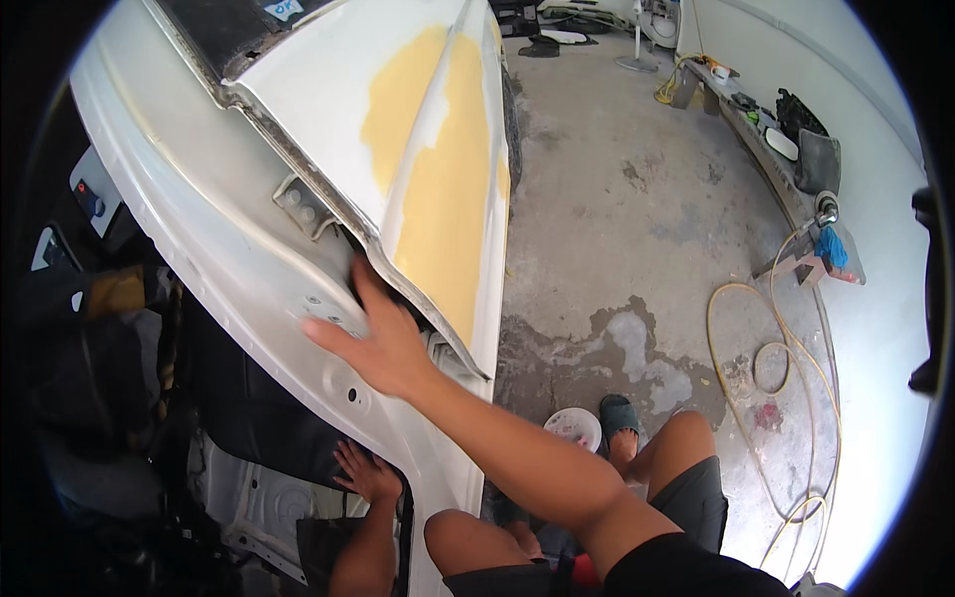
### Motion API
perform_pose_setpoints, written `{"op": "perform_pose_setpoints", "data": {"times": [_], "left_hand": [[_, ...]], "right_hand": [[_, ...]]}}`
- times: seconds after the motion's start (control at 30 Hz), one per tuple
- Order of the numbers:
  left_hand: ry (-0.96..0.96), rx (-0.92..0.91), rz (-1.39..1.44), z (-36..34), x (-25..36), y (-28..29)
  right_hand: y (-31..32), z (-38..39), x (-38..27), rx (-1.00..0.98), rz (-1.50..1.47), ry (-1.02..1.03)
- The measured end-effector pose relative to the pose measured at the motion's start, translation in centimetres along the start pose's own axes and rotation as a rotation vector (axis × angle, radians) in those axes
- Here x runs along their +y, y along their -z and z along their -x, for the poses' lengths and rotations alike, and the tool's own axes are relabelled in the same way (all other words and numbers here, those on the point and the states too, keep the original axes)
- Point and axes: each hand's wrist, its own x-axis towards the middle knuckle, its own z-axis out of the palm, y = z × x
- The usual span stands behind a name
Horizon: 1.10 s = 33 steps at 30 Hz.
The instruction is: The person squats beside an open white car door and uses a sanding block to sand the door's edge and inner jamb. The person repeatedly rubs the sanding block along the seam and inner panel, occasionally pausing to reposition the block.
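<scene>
1. The frame point(249, 269) of the car curves down the left side, and the panel point(318, 90) lies along its right, a narrow gap between them; 2 broad patches of yellow filler point(453, 209) cover much of the panel
2. The right hand point(383, 343) reaches over the frame into the gap, nearer the person than the bracket point(301, 207); its thumb stands wide of the index finger, and the other fingertips go out of sight — I cannot tell whether they hold anything
3. The left hand point(370, 480) is lower, at the frame's inner edge, its fingers spread and nothing seen in them; whether it bears weight I cannot tell
4. The step in hand looks like checking or cleaning the gap by touch, as no tool shows in either hand
5. The next move, in my judgement, calls for light right fingertips along the panel's edge — its lip looks rough and could scratch — with the left hand steadying the body and the filler kept clear of rubbing
</scene>
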Motion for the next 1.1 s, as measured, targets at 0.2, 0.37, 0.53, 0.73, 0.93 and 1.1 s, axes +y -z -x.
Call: {"op": "perform_pose_setpoints", "data": {"times": [0.2,0.37,0.53,0.73,0.93,1.1], "left_hand": [[0.023,-0.025,-0.009,0.1,-0.3,0.0],[0.006,-0.014,-0.037,-0.1,-0.1,0.0],[0.006,-0.027,-0.016,0.1,0.1,0.2],[0.022,-0.037,-0.034,0.1,0.2,0.4],[0.019,-0.017,-0.021,-0.1,0.4,0.3],[0.005,-0.011,0.040,0.2,0.5,0.8]], "right_hand": [[0.0,-0.4,-1.3,0.000,0.076,0.038],[0.0,-1.3,-2.1,0.024,0.010,0.108],[-0.2,-1.4,-2.2,0.009,-0.034,-0.011],[-0.1,-1.4,-2.3,-0.004,-0.065,-0.056],[-0.6,-0.6,-1.5,0.105,0.010,0.067],[-1.5,-0.3,-0.5,0.207,0.106,0.187]]}}
